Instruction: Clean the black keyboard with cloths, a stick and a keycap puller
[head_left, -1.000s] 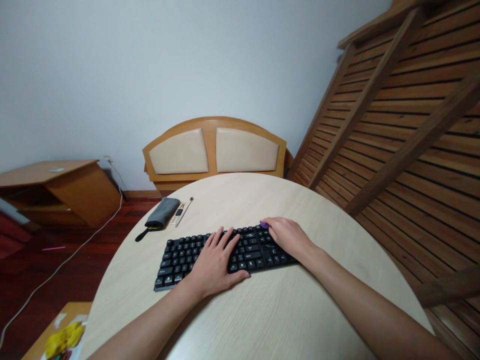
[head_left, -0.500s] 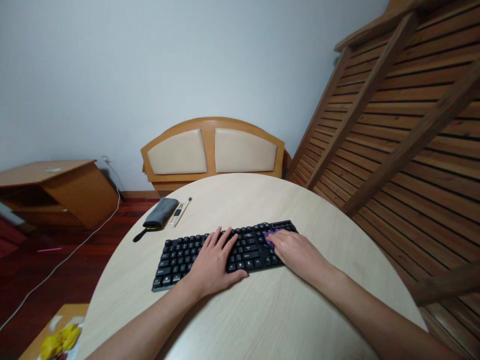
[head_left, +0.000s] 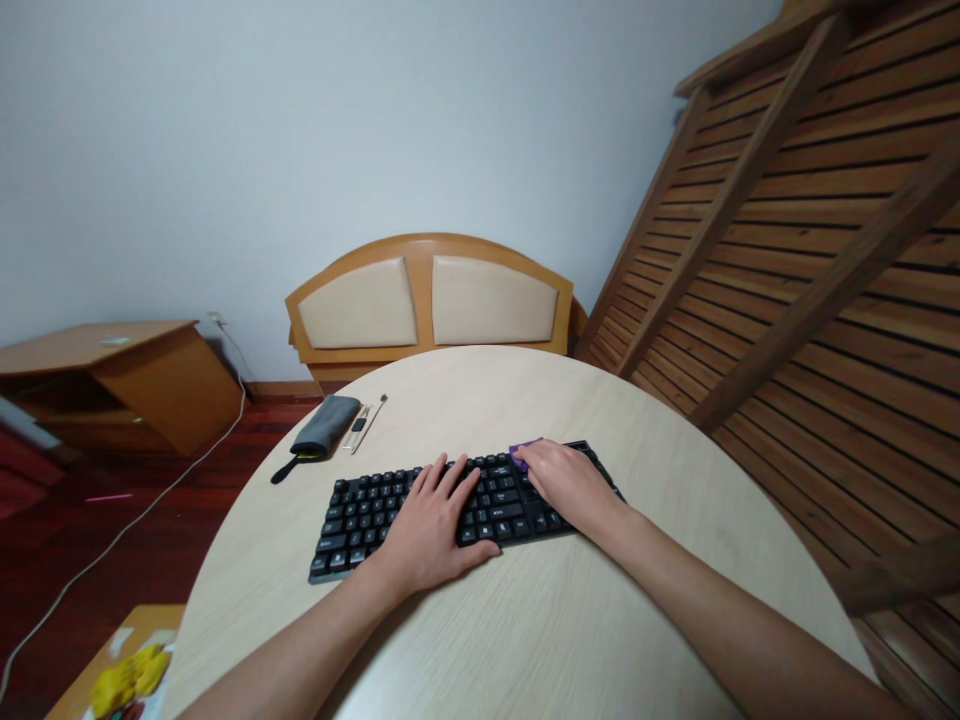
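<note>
A black keyboard (head_left: 360,521) lies across the pale round table (head_left: 525,640) in front of me. My left hand (head_left: 435,525) rests flat on its middle, fingers spread over the keys and thumb along the near edge. At the far right part of the keyboard, my right hand (head_left: 566,482) is closed with fingers bent down on a small purple cloth (head_left: 517,457). Only an edge of the cloth shows past the fingertips; the hand covers the rest along with many of the right-side keys.
On the table's left lie a grey pouch (head_left: 326,427) with a black strap and a thin brush (head_left: 369,424) beside small tools. A wooden headboard (head_left: 424,290) stands behind. Slatted wood panels (head_left: 810,300) lean at right. A yellow item (head_left: 129,680) sits low at left.
My right hand has slid with the purple cloth a little left and away from me, toward the keyboard's far edge. My left hand stays in place on the keys.
</note>
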